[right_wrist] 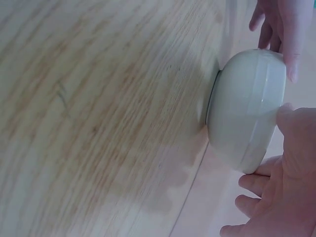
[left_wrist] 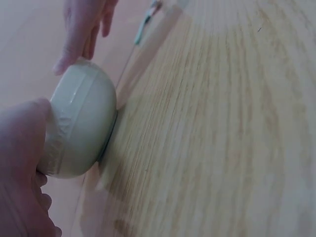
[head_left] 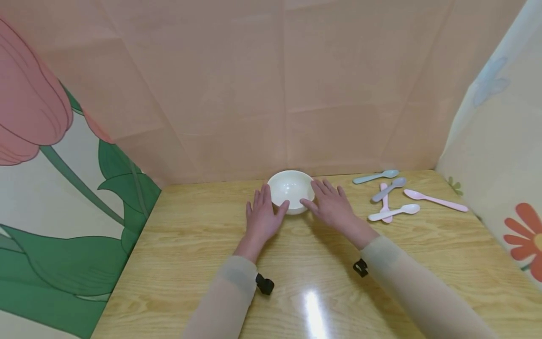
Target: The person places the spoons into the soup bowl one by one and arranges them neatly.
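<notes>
Contact appears made, with no lift done yet: your left hand (head_left: pixel 263 219) and right hand (head_left: pixel 335 207), both straight-fingered rather than clenched, touch opposite sides of the white bowl (head_left: pixel 292 188), which stands upright on the wooden table (head_left: pixel 195 245) between them. Farther right lie five spoons (head_left: pixel 384 193), none inside it.

Wooden table (head_left: pixel 190 226) showed pale grain | white bowl (head_left: pixel 292 190) stood upright near back edge | at right, pale-blue spoon (head_left: pixel 372 178) lay rearmost | lavender spoon (head_left: pixel 387 190) and white spoon (head_left: pixel 394 213) crossed over one pink spoon (head_left: pixel 385 201) | second pink spoon (head_left: pixel 436 200) lay rightmost
</notes>
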Tool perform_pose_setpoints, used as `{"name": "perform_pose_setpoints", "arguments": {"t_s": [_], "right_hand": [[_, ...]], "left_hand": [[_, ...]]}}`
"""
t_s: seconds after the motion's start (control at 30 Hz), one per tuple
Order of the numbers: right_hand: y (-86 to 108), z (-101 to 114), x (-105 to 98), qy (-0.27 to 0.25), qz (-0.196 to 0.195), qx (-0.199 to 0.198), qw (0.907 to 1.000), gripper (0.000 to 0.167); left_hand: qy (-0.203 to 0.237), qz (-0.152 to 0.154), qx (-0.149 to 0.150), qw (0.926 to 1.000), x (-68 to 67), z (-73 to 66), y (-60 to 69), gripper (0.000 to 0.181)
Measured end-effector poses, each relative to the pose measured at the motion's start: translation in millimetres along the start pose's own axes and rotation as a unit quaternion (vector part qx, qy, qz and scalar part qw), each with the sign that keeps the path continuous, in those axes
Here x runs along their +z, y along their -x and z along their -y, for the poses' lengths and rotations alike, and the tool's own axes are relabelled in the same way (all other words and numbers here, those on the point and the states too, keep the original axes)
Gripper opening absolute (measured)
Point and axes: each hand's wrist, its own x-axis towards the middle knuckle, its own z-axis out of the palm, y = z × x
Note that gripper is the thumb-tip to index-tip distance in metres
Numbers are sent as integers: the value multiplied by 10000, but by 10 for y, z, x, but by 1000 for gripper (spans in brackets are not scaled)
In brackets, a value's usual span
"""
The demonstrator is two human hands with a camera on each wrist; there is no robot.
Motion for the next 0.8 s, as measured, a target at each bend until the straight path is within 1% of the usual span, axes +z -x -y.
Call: {"name": "perform_pose_setpoints", "arguments": {"t_s": [0.13, 0.37, 0.57, 0.8], "right_hand": [[36, -6, 7, 6, 4, -4, 10000, 86], [134, -12, 25, 77, -76, -134, 9999, 90], [239, 10, -12, 176, -94, -205, 9996, 86], [339, 20, -11, 229, -231, -308, 9990, 85]], "left_hand": [[6, -44, 25, 10000, -5, -13, 45, 98], [28, -99, 55, 9999, 1, -25, 155, 97], [100, -159, 131, 9997, 19, -25, 236, 97], [208, -206, 213, 9993, 36, -25, 321, 97]]}}
